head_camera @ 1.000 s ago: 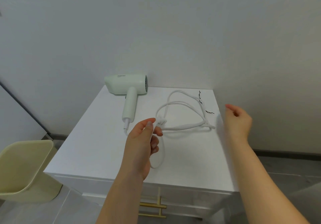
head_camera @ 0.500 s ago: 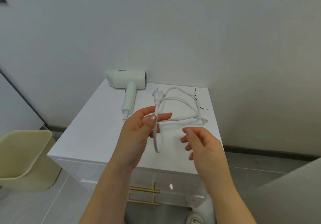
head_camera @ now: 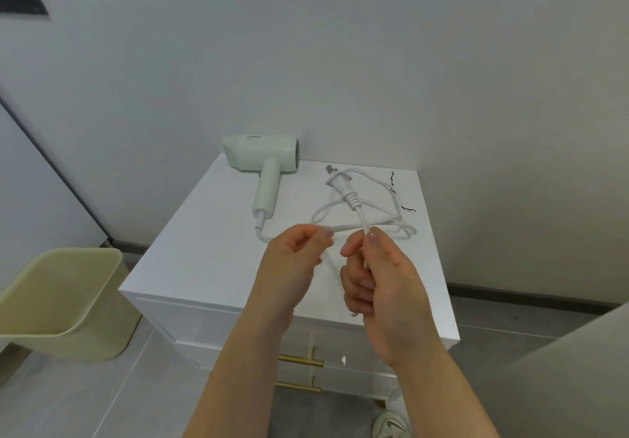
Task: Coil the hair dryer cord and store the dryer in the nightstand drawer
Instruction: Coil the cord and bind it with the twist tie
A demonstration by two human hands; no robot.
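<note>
A pale green hair dryer (head_camera: 265, 162) lies at the back of the white nightstand top (head_camera: 204, 254), handle toward me. Its white cord (head_camera: 388, 223) runs from the handle in loose loops across the right side of the top. My right hand (head_camera: 377, 277) pinches the cord just below the plug (head_camera: 337, 180), which stands up above my fingers. My left hand (head_camera: 296, 260) is closed on another stretch of the cord close beside it. Below the top, the drawer fronts with gold handles (head_camera: 299, 359) are shut.
A beige waste bin (head_camera: 64, 301) stands on the floor left of the nightstand. Two short black wire ties (head_camera: 408, 209) lie at the right rear of the top. Walls close in behind and to the right. A sneaker (head_camera: 391, 425) shows on the floor below.
My right hand came in from the right and took the cord below the plug. My left hand shifted along to another stretch. The plug end now stands higher, over the loops.
</note>
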